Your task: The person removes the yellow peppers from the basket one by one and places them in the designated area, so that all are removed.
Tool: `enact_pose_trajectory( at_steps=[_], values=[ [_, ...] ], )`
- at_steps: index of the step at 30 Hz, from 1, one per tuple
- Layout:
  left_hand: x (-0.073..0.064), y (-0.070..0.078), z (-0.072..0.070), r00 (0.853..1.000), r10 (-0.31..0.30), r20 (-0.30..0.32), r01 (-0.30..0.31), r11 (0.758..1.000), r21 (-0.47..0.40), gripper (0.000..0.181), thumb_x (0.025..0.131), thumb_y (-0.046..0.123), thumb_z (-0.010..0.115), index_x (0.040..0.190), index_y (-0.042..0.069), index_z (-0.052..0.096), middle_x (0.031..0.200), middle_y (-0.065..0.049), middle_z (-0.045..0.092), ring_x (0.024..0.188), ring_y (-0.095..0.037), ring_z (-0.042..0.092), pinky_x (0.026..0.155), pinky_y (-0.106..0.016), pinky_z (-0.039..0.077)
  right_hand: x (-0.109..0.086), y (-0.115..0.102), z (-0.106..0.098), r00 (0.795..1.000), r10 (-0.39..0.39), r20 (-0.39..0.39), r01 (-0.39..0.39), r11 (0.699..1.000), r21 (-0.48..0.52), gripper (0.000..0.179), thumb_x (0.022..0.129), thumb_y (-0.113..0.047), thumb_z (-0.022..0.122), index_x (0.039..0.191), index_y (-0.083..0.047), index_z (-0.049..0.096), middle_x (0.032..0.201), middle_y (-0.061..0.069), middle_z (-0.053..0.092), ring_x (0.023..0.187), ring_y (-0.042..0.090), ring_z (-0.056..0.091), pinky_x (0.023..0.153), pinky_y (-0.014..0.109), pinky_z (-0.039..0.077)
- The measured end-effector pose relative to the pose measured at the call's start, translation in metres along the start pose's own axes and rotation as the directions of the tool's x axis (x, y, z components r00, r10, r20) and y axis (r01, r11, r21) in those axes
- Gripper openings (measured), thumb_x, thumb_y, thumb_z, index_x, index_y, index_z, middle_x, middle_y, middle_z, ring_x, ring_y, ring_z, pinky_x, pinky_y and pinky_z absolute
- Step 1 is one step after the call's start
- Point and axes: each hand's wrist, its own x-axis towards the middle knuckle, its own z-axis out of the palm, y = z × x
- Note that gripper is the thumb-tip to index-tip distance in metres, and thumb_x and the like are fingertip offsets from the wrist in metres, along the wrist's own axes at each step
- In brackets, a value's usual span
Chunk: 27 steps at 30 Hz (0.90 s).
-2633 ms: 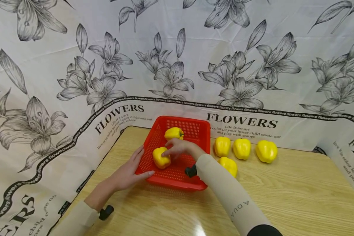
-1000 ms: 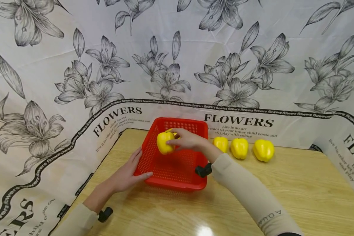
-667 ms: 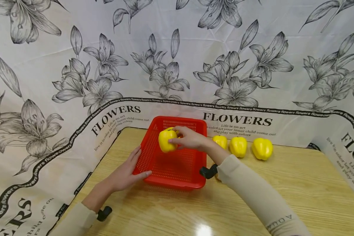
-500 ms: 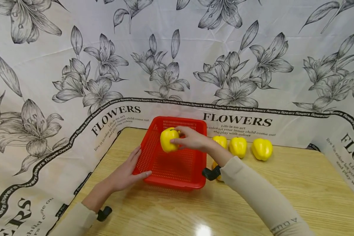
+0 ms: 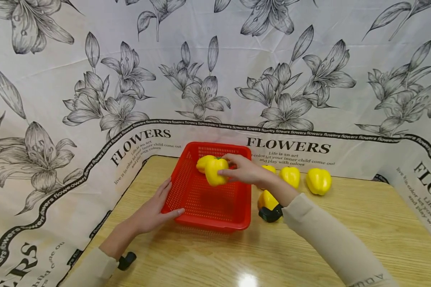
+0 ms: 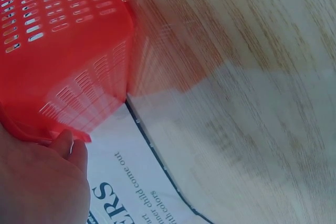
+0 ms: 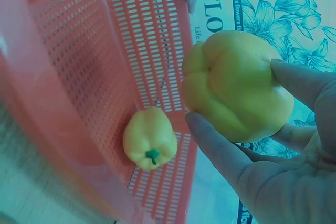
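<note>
My right hand (image 5: 243,169) holds a yellow bell pepper (image 5: 214,173) over the inside of a red perforated plastic basket (image 5: 210,224). In the right wrist view, thumb and fingertips pinch that pepper (image 7: 236,87) from its sides. A second yellow bell pepper (image 5: 202,163) lies on the basket floor toward the back, partly covered by the held one in the head view; its green stem shows in the right wrist view. My left hand (image 5: 152,213) grips the basket's near left corner, thumb over the front rim, and the fingers (image 6: 79,156) bend at the rim in the left wrist view.
Right of the basket, several yellow bell peppers stand on the wooden table (image 5: 309,235), among them a far-right pepper (image 5: 319,181). A nearer pepper (image 5: 267,200) is partly hidden by the black wrist camera (image 5: 270,214). Flower-printed cloth (image 5: 158,91) hangs behind and left.
My right hand has lifted the pepper from the basket's left part and carried it up and then rightward, uncovering the pepper behind. The left hand stays at the basket's corner.
</note>
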Motion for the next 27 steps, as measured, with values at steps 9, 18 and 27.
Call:
enact_pose_trajectory(
  at_steps=[9, 18, 27],
  values=[
    [0.001, 0.0, 0.001, 1.0, -0.012, 0.008, 0.012, 1.0, 0.003, 0.112, 0.089, 0.077, 0.056, 0.166, 0.017, 0.003, 0.172, 0.002, 0.0, 0.152, -0.035, 0.026, 0.115, -0.06, 0.035, -0.02, 0.009, -0.016, 1.0, 0.006, -0.01, -0.006, 0.999, -0.043, 0.047, 0.101, -0.022, 0.068, 0.14, -0.003, 0.052, 0.136, 0.024, 0.054, 0.111, 0.03, 0.065, 0.093, 0.044, 0.058],
    [0.002, 0.0, 0.0, 1.0, -0.022, 0.011, 0.022, 1.0, 0.012, 0.112, 0.088, 0.078, 0.056, 0.166, 0.017, 0.003, 0.172, 0.002, 0.0, 0.152, -0.036, 0.028, 0.114, -0.061, 0.036, -0.038, 0.021, -0.031, 0.998, 0.049, -0.03, -0.05, 0.997, -0.054, 0.052, 0.101, -0.028, 0.068, 0.143, -0.005, 0.048, 0.14, 0.025, 0.049, 0.106, 0.032, 0.067, 0.077, 0.038, 0.058],
    [0.001, 0.0, -0.001, 1.0, -0.022, 0.014, 0.022, 1.0, 0.004, 0.112, 0.088, 0.076, 0.057, 0.166, 0.016, 0.004, 0.173, -0.001, 0.001, 0.152, -0.037, 0.028, 0.114, -0.061, 0.036, -0.056, 0.034, -0.04, 0.999, 0.018, -0.028, -0.019, 0.999, -0.046, 0.047, 0.102, -0.023, 0.066, 0.141, -0.006, 0.048, 0.133, 0.026, 0.051, 0.093, 0.026, 0.064, 0.079, 0.035, 0.058]
  ],
)
